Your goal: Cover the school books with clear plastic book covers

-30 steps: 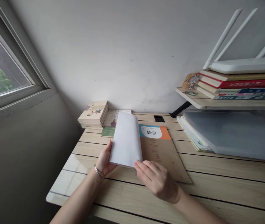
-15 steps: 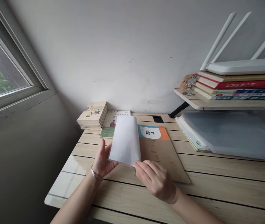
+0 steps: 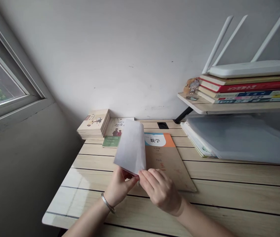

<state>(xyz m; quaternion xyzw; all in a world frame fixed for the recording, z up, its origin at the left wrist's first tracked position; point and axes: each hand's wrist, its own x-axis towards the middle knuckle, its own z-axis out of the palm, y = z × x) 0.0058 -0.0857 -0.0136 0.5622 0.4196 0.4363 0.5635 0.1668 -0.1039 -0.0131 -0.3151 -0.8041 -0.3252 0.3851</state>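
A curled sheet of white paper [image 3: 130, 148] stands tilted above the near left part of a tan softcover maths textbook with a blue, white and orange title panel [image 3: 165, 163], its far end leaning up and its near corner held between the hands. The left hand [image 3: 120, 187], with a silver bangle [image 3: 108, 203] on its wrist, and the right hand [image 3: 160, 191] are together there, pinching the sheet's near edge, though the left hand's fingers are partly hidden behind the paper. The textbook lies flat on a pale wood-grain plank desk [image 3: 228, 194] with dark seams. Far left on the desk sit a stack of small beige paperbacks [image 3: 93, 123] and a green booklet [image 3: 109, 142]. To the right lie a translucent grey plastic folder [image 3: 241, 138] and, on a pale shelf [image 3: 204, 108], coloured books under a white router [image 3: 250, 68]. Pinching too hard could crease the thin sheet, and a slackened grip could let its curl spring open, sliding it across the textbook or off the desk's near left edge.
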